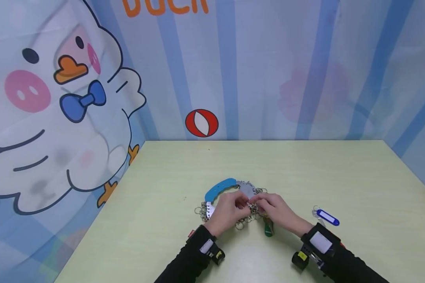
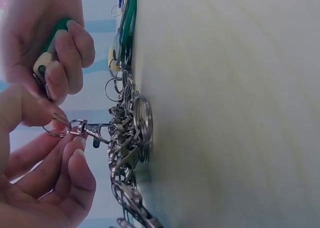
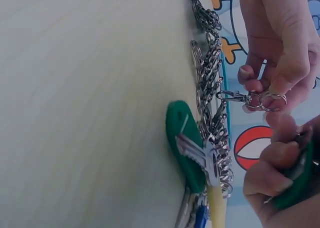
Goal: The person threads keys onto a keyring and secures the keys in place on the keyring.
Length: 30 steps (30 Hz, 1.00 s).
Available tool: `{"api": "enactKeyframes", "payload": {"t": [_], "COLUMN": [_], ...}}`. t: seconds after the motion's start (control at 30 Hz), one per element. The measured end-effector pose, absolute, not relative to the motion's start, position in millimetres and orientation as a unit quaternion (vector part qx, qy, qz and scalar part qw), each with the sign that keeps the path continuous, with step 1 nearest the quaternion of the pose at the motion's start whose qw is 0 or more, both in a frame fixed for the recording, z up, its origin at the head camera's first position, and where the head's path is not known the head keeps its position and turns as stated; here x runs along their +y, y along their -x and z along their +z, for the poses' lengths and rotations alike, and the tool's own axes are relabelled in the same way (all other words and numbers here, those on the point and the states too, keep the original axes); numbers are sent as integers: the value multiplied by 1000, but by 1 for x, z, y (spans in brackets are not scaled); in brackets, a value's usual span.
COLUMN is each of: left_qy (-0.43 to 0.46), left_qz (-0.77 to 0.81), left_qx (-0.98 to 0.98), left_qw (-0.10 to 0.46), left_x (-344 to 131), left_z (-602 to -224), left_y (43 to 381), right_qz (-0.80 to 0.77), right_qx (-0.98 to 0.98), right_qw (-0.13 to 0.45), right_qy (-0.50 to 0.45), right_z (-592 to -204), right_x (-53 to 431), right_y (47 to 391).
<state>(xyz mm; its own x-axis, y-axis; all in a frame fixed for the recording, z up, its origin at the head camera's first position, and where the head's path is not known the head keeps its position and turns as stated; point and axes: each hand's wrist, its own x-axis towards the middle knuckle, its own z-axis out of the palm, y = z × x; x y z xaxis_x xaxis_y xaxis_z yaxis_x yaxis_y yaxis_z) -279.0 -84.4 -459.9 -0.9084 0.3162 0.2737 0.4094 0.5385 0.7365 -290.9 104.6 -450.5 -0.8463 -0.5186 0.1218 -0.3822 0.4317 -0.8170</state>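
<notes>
Black sleeves (image 1: 184, 261), each strapped with a small camera (image 1: 301, 259), cover my forearms on the near side of the curved strip (image 1: 220, 189). Both my hands meet above the strip's near side. With my left hand (image 1: 230, 209) I pinch a split ring (image 3: 274, 102) between thumb and bent fingertips, which leaves hardly any gap between them. That ring hangs on a swivel clasp (image 3: 235, 96) whose hook end reaches down to the strip; I cannot tell exactly what it is hooked to. My right hand (image 1: 279, 210) is mostly closed, its fingers curled round a green key tag (image 2: 54, 38) with some metal at its end, just beside the left fingertips and above the strip.

Below my fingers, many metal clasps and rings (image 2: 142, 120) crowd along the strip, overlapping one another. The strip itself lies on the table (image 1: 156, 173), its blue part at the far left of the curve, with grey and white parts adjoining. Another green tag (image 3: 185, 143), with a metal key (image 3: 200, 155) against it, lies at the strip's near right. Farther right of the strip, well apart, is a blue key tag (image 1: 327, 217) with metal beside it. Beyond the strip, past the table's back edge, hangs a printed backdrop (image 1: 262, 70) showing a red-and-white ball (image 1: 202, 123); a big cartoon duck (image 1: 56, 133) fills it to the strip's left.
</notes>
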Motion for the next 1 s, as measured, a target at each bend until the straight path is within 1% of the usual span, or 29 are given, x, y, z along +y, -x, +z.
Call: {"api": "enactKeyframes", "payload": {"t": [0.07, 0.17, 0.4, 0.6, 0.7, 1.0], "left_qy": [203, 200, 220, 234, 230, 211], "left_qz": [-434, -437, -419, -389, -384, -392], "left_qx": [-876, -875, -878, -886, -889, -892], "left_qw": [58, 59, 71, 90, 94, 80], "left_x": [-84, -84, -82, -79, -79, -82], "left_z": [-460, -460, -461, -458, -457, -456], "left_y": [279, 278, 277, 276, 277, 276], "right_qz": [-465, -468, -425, -408, -406, -406], "right_qx": [837, 832, 872, 878, 876, 862], "right_qw": [76, 61, -43, -92, -101, -85], "right_qy": [279, 292, 239, 232, 242, 293], "right_z": [-450, -452, -452, -451, -452, -451], "right_x": [106, 107, 103, 96, 94, 99], "right_y": [291, 291, 292, 290, 289, 287]}}
